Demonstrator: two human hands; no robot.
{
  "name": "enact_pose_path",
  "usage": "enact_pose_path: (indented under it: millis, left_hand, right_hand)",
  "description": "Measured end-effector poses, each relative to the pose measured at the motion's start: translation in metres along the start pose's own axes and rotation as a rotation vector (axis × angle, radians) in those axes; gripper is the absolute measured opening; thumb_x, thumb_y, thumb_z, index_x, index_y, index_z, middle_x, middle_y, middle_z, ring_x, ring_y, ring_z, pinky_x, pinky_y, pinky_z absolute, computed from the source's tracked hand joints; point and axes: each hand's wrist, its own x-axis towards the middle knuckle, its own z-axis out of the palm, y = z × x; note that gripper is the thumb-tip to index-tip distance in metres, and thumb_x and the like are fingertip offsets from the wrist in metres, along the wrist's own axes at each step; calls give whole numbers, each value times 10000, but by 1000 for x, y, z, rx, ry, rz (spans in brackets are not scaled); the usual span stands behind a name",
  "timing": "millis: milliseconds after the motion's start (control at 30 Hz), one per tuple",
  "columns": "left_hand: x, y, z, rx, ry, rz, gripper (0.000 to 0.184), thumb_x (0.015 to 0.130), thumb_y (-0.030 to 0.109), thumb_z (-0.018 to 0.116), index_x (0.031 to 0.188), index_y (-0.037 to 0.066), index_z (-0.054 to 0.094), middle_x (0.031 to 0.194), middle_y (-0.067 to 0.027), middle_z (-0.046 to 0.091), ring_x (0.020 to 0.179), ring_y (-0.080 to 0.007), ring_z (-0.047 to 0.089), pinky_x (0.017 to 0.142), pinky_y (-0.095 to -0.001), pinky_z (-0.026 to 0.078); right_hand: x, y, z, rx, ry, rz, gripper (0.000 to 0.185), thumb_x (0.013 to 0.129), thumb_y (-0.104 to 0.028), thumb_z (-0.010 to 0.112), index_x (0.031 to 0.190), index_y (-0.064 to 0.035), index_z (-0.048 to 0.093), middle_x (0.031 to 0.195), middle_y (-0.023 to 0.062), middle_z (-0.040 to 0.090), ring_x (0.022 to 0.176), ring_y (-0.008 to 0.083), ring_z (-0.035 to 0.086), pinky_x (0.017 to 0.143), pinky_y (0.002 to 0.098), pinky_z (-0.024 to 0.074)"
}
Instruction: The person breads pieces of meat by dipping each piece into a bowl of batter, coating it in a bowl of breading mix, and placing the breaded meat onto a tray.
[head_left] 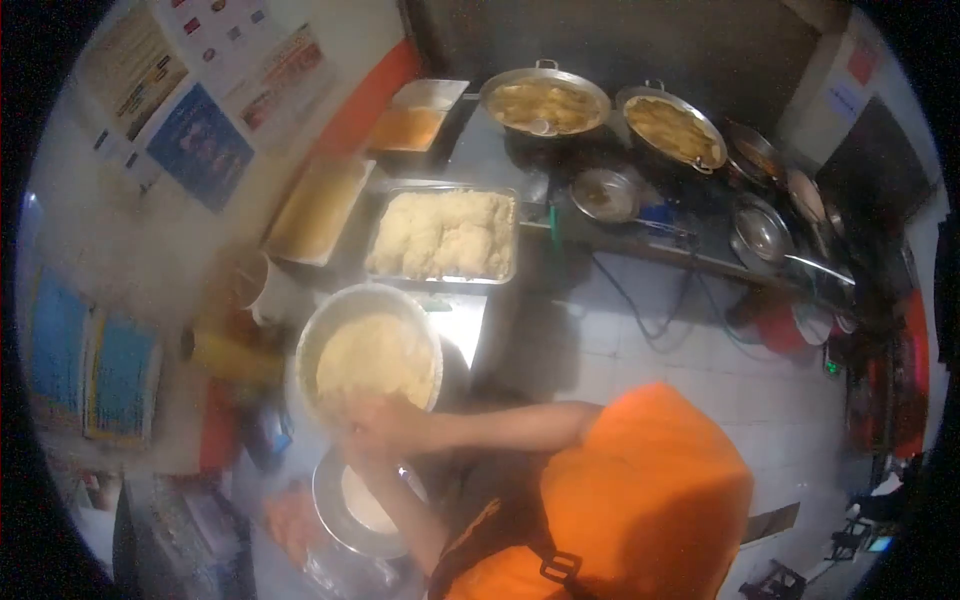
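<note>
One bowl (pixel 326 505) sat below my left forearm. My left hand (pixel 368 452) and right hand (pixel 395 425) met, blurred, over one tub's (pixel 309 345) near edge, its crumbs (pixel 370 345) just beyond; their grip I couldn't tell. Farther stood one heaped tray (pixel 514 240), then two full pans (pixel 545 75).

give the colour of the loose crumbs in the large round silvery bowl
Pale yellow: the loose crumbs in this large bowl show best in the head view.
</note>
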Motion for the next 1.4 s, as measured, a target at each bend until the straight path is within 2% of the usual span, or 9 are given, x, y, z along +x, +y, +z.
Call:
enact_pose_path:
  millis: [267,333,433,500,633,900,1133,1200,1400]
  left_hand:
    - [10,18,34,-49,43,55,522,986,399,516,1400,82,487,1367,-89,559,1257,-266,509,1096,-448,380]
    - [16,20,30,-124,3,65,518,983,400,520,1396,89,493,1356,-81,568,1253,-262,512,1093,-450,381]
    - [30,18,24,-330,-145,65,512,979,402,527,1390,98,501,1339,-69,581,1248,-257,517,1089,-454,383]
    - [21,24,38,-109,93,106,466,973,335,531,1370,93,513,1303,-76,599,1230,-244,536,1059,-431,408]
    - [0,41,62,7,588,-19,376,948,159,555,1316,80,547,1200,-86,642,1152,-202,592,960,-365,478]
    - [0,-9,35,987,125,283,470,899,120,658,1347,85,522,1206,-114,630,950,-235,655,817,-349,575]
    - [7,-7,92,1379,231,286,332,872,159,701,1189,81,643,1047,-136,712,901,-270,693,782,-400,549]
    - [8,8,105,1311,433,125,209,866,131,695,1062,60,694,892,-98,730,803,-191,686,725,-355,536]
    - [4,18,113,1156,426,284,153,868,56,663,1011,36,717,883,-71,722,772,-113,637,668,-293,523]
  right_hand:
    - [7,10,-4,-86,-361,-66,440,931,-348,562,1206,-8,606,1117,203,634,952,383,624,800,491,527]
    - [2,10,-1,-121,28,-339,443,943,-330,551,1243,-8,603,1208,227,624,1011,391,629,861,484,520]
    - [13,2,-60,200,-356,150,485,880,-376,605,1226,-37,637,1128,237,658,1043,365,633,911,466,497]
    - [29,48,-83,-51,-313,244,360,826,-338,650,984,-20,711,1001,189,687,957,318,652,838,427,508]
    - [69,85,-141,-271,-71,88,244,765,5,651,1008,-15,649,922,176,664,852,301,669,769,402,540]
    - [96,151,-83,-851,-673,-138,57,712,7,674,766,13,693,805,238,685,831,384,697,742,426,567]
    - [116,103,-94,-272,-552,-285,94,773,-90,708,838,-24,703,865,188,703,778,341,697,711,415,568]
    - [94,80,-88,-224,-149,-254,129,804,-82,677,905,0,679,861,205,695,757,337,692,701,404,569]
    - [43,104,-39,-87,-489,-74,204,846,-112,620,1008,-1,676,979,232,688,829,371,671,797,466,527]
